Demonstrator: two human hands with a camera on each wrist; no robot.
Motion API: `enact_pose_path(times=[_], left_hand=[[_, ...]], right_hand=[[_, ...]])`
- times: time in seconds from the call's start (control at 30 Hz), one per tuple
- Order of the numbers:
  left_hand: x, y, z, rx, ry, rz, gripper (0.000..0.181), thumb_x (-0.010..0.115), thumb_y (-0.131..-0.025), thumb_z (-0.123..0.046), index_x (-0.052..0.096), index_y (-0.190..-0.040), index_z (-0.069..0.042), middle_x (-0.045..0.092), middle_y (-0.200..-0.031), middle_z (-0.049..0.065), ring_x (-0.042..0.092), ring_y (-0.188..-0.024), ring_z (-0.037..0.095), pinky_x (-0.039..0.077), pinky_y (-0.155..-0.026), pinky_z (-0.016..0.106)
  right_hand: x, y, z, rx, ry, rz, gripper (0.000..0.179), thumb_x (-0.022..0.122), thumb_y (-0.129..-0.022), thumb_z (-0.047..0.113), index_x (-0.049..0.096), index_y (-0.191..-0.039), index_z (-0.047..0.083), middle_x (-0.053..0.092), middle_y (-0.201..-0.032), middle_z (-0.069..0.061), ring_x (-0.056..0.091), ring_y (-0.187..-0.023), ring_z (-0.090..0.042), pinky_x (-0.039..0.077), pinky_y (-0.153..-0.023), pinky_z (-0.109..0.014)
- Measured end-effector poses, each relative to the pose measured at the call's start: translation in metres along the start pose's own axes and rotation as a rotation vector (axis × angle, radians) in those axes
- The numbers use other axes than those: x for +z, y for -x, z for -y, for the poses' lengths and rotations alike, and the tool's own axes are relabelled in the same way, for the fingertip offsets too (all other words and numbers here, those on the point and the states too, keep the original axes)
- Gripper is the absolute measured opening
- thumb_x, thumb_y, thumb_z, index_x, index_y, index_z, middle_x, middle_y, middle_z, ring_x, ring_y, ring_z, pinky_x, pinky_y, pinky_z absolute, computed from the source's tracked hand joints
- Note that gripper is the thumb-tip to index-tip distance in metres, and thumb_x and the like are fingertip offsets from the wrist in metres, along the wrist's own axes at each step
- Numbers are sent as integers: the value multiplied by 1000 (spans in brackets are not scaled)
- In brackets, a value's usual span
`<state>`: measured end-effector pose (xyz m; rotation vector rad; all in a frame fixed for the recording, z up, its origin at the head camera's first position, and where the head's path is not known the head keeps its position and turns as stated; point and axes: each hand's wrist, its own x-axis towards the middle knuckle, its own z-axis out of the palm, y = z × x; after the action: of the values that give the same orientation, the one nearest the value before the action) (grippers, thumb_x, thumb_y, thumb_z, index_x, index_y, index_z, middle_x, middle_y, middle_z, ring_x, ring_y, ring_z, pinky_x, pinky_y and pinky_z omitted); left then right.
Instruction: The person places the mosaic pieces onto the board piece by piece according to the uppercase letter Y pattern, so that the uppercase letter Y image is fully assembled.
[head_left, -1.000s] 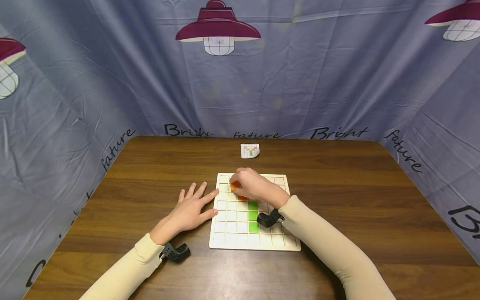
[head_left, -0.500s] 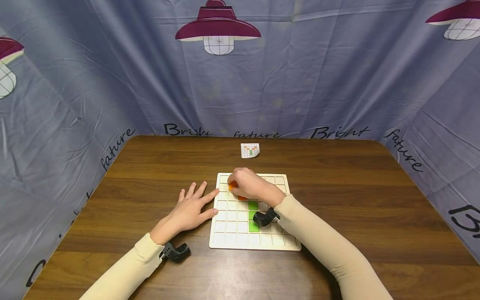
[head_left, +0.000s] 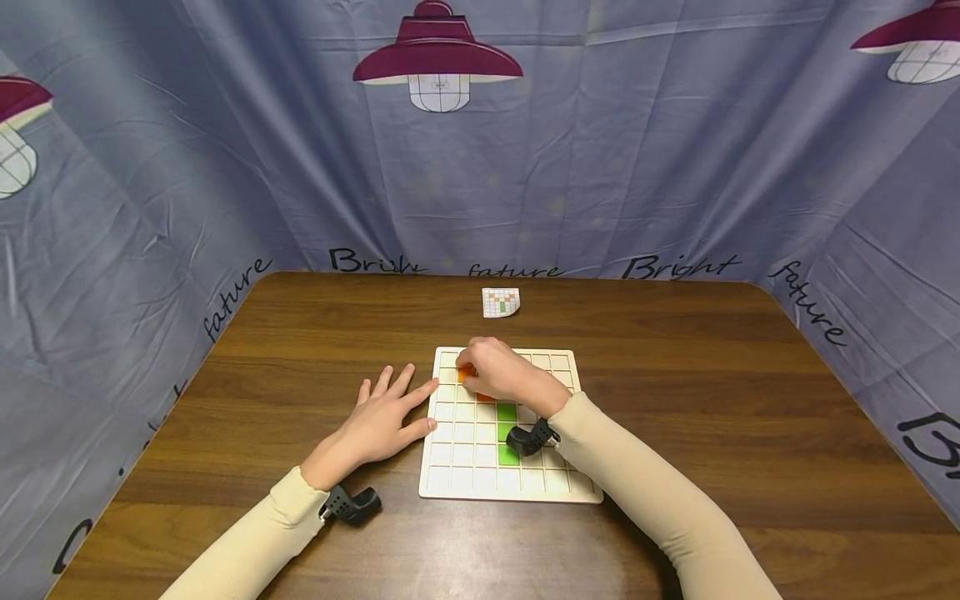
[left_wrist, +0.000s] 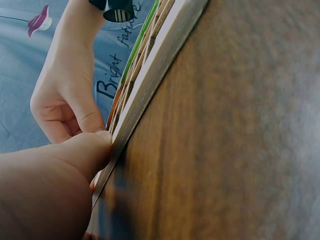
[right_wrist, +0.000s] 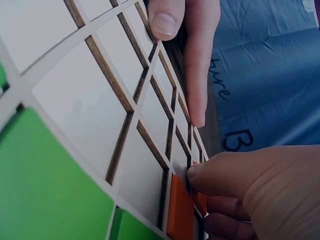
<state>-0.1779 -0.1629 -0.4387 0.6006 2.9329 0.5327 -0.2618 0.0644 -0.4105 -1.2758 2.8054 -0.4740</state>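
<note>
A pale wooden grid board [head_left: 462, 479] lies on the brown table. My right hand [head_left: 504, 371] is over its upper left part, pinching an orange square tile [head_left: 465, 375] between thumb and fingers at one cell. A darker orange tile [head_left: 484, 397] sits in a cell diagonally nearer, partly under the hand; the right wrist view shows this orange tile [right_wrist: 179, 210] beside the pinched one. Green tiles [head_left: 507, 432] form a column below. My left hand [head_left: 378, 421] rests spread on the table, its index fingertip and thumb touching the board's left edge.
Beyond the board lies a small paper card [head_left: 501, 302] printed with a coloured grid pattern, one corner curled. A blue-grey curtain [head_left: 600, 167] encloses the table's back and sides. Each wrist wears a black camera band [head_left: 352, 505].
My right hand has shifted slightly left with the orange tile, then stayed almost still over the cell. The left hand and the board have not moved.
</note>
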Motion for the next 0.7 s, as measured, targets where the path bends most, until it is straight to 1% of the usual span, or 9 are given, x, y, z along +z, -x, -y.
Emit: enact_pose_path(times=[0.17,0.5,0.7], left_hand=[[0,0,0,-4,5,2,61,58,-101,-47,44,-156,-25,28,-166,25,19,-152,57,16,-113,81],[-1,0,0,-6,2,4,61,58,-101,-47,44,-157,-24,27,-166,25,19,-152,57,16,-113,81],[0,0,-1,-5,5,9,61,57,-102,-47,43,-157,-24,27,-166,25,18,-152,57,16,-113,81]], right_hand=[[0,0,0,0,5,-4,16,75,-87,7,78,-103,4,74,-100,-10,65,-91,-19,56,-83,-34],[0,1,1,1,5,-19,19,75,-86,6,77,-104,3,74,-101,-11,65,-91,-20,57,-84,-35],[-1,2,0,-5,-4,-20,17,74,-87,6,78,-104,4,74,-101,-11,65,-89,-19,56,-83,-34]])
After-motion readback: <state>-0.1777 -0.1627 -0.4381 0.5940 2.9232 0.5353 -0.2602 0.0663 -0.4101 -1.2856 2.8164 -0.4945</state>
